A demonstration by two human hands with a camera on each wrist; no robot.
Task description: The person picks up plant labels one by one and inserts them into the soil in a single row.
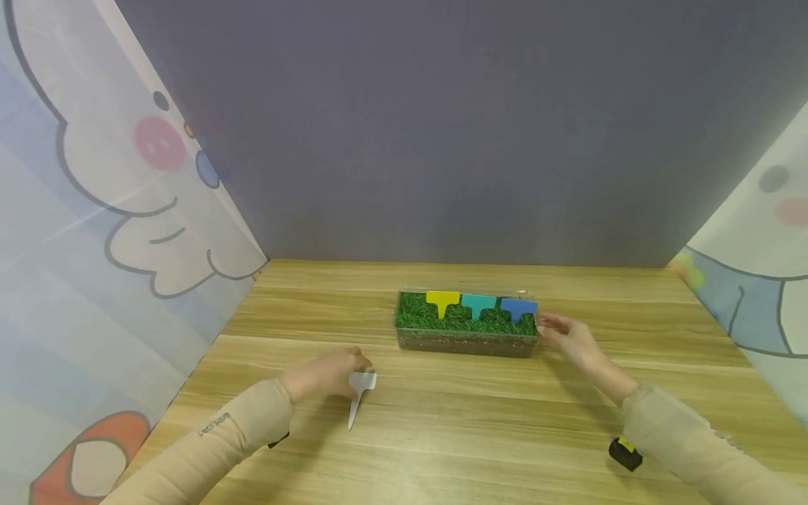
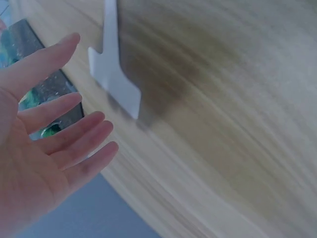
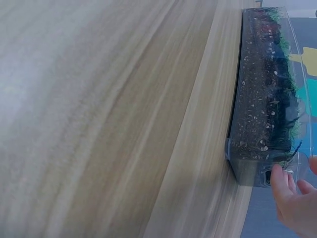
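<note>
A clear planter box (image 1: 467,344) of soil and green grass stands on the table. Yellow (image 1: 443,298), teal (image 1: 478,302) and blue (image 1: 519,307) T-shaped plant labels stand upright in it. My right hand (image 1: 571,341) holds the box's right end, its fingertips against the end wall in the right wrist view. A white plant label (image 1: 362,382) lies on the table, its pointed end toward me. Beside the white label is my left hand (image 1: 331,372); in the left wrist view its fingers are extended and spread, apart from the label, with nothing held.
The wooden table (image 1: 442,435) runs back to a dark grey panel (image 1: 404,140). Cartoon-printed sheets (image 1: 95,280) hang at both sides. A small black device with a yellow mark (image 1: 625,454) is by the right sleeve.
</note>
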